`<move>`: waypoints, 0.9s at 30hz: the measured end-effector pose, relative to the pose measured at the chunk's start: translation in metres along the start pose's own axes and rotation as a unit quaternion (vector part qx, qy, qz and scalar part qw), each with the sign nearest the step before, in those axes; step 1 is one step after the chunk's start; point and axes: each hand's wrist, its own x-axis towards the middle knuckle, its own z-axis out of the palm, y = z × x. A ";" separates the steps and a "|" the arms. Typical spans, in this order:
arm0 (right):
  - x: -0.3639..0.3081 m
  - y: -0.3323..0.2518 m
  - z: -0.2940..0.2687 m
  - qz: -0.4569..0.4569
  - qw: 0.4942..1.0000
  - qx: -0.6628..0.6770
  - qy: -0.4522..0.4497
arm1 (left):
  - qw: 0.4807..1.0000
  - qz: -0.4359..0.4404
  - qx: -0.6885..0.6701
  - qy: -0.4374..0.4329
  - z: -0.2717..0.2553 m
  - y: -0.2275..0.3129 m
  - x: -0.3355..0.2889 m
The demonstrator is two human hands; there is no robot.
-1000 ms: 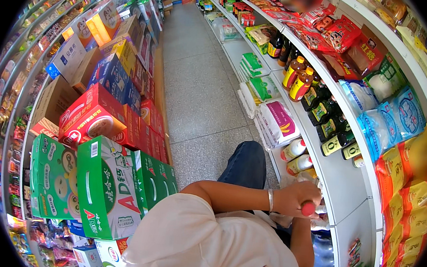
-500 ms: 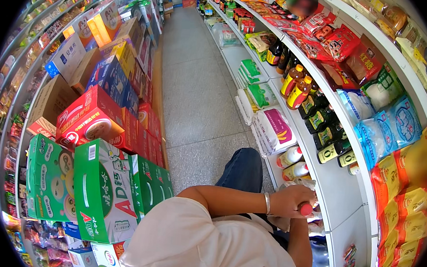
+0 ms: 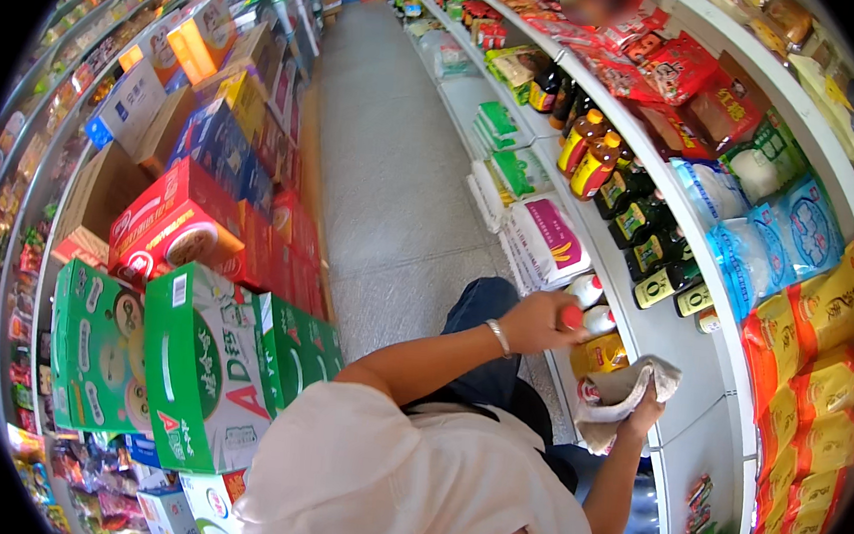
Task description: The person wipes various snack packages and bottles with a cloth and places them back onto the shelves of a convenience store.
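Red-capped bottle point(image 3: 571, 318), already clear of the cloth point(image 3: 618, 391) my right hand point(image 3: 646, 413) clutches, looks not yet released by the curled fingers of my left hand point(image 3: 535, 324).

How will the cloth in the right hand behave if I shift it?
Likely floppy: the cloth bunches into folds in the right hand. Probably light, as its edge looks thin. Unlikely to roll, given its loose, uneven shape.

Location type: retail grocery shop. Indicators: white multi-tier shelving point(image 3: 677, 342) at 3 o'clock; matching yellow packets point(image 3: 823, 437) in rows at 4 o'clock; dark bottles point(image 3: 626, 225) grouped at 2 o'clock; stacked printed cartons point(image 3: 189, 228) at 9 o'clock; narrow aisle point(image 3: 374, 112) running toward 11 o'clock.
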 end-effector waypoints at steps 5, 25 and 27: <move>0.023 0.036 -0.063 0.059 0.997 -0.003 0.054 | 0.992 -0.104 -0.024 0.072 -0.023 -0.056 0.020; 0.012 0.150 -0.135 -0.023 0.925 -0.380 -0.010 | 0.993 -0.117 -0.013 0.029 -0.011 -0.064 0.040; 0.012 0.148 -0.131 -0.032 0.925 -0.378 -0.012 | 0.991 -0.132 -0.012 0.036 -0.013 -0.067 0.038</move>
